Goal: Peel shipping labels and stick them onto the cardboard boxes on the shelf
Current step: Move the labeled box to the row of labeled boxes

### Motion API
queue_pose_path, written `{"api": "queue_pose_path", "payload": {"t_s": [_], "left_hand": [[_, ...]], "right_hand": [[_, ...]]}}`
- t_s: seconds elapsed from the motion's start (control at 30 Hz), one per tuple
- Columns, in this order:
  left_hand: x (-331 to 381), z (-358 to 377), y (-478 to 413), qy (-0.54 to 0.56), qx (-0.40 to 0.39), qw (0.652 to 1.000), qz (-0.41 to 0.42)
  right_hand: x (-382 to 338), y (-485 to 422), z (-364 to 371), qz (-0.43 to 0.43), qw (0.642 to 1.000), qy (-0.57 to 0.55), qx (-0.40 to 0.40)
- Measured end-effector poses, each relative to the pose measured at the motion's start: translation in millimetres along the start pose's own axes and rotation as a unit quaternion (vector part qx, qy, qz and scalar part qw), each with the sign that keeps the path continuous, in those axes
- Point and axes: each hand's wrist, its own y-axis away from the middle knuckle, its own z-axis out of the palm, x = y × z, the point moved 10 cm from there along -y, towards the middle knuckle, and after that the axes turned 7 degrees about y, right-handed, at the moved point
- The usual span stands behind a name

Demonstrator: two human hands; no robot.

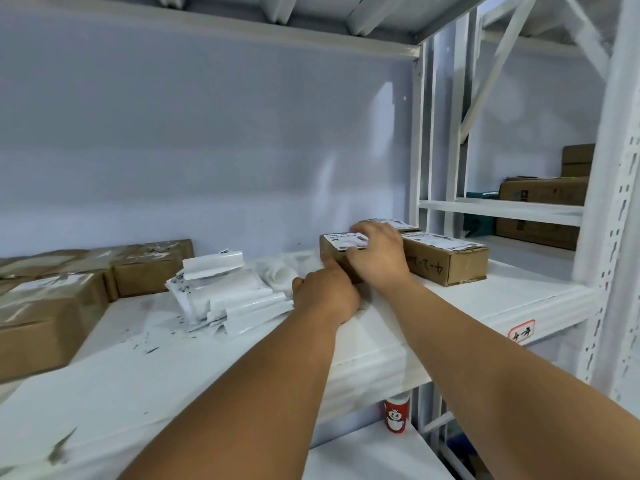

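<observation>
Near the right end of the shelf (519,292), the right hand (377,252) presses flat-fingered on the label (341,241) atop the small cardboard box (329,253), likely to seat it, while the left hand (325,292) braces the box's side, its grip hidden.

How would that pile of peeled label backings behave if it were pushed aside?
The pile of label backings looks thin and curled, so probably floppy and light. The sheets lie loose and look glossy, so they would likely slide apart rather than move together.
</observation>
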Motion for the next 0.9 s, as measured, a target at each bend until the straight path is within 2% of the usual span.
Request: {"api": "queue_pose_path", "payload": {"t_s": [0.2, 0.3, 0.43, 0.67, 0.9], "left_hand": [[0.2, -4.7, 4.6, -0.009, 0.003, 1.0, 0.001], [0.8, -5.0, 4.1, -0.005, 0.004, 1.0, 0.011], [3.8, -6.1, 2.5, 0.069, 0.011, 0.997, 0.035], [-2.6, -18.6, 4.4, 0.238, 0.023, 0.971, -0.007], [-7.8, -14.0, -0.5, 0.247, 0.018, 0.969, -0.027]], "right_hand": [[-9.8, 13.3, 4.8, -0.024, 0.991, 0.123, -0.038], [-4.1, 9.3, 15.3, -0.023, 0.993, 0.091, -0.076], [3.0, 2.7, 28.8, -0.024, 0.984, 0.127, -0.121], [12.2, -31.1, 56.0, 0.005, 0.949, 0.267, -0.168], [30.3, -44.0, 64.6, 0.034, 0.944, 0.276, -0.178]]}}
